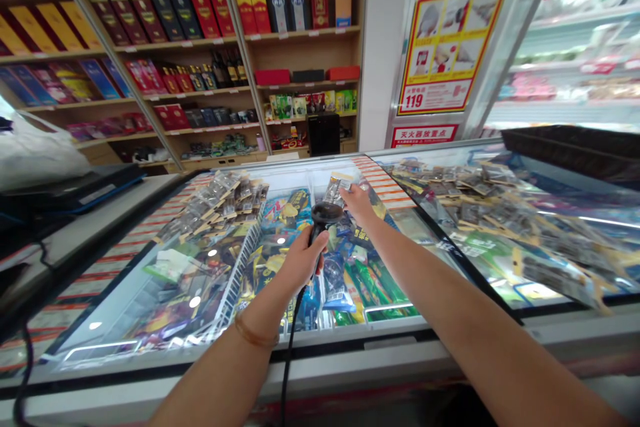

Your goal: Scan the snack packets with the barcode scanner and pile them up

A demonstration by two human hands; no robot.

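Note:
My left hand [305, 257] is wrapped round the handle of a black corded barcode scanner [326, 213], whose head points away from me over the freezer. Its cable hangs down past the front edge. Beyond it, my right hand [357, 203] pinches a small clear packet [336, 188] with a light-coloured label strip. Below both hands lie bagged frozen treats [293, 210] in blue, yellow and green wrappers inside the chest freezer. Similar small packets form a pile [225, 203] on the glass at the left and another pile [480, 193] at the right.
The chest freezer's front rim [360, 350] runs across near me, with a white wire divider [240, 267] inside. A black tray [575, 150] sits at the far right. Shelves of boxed goods [180, 13] stand behind. A white plastic bag [40, 150] rests at the left.

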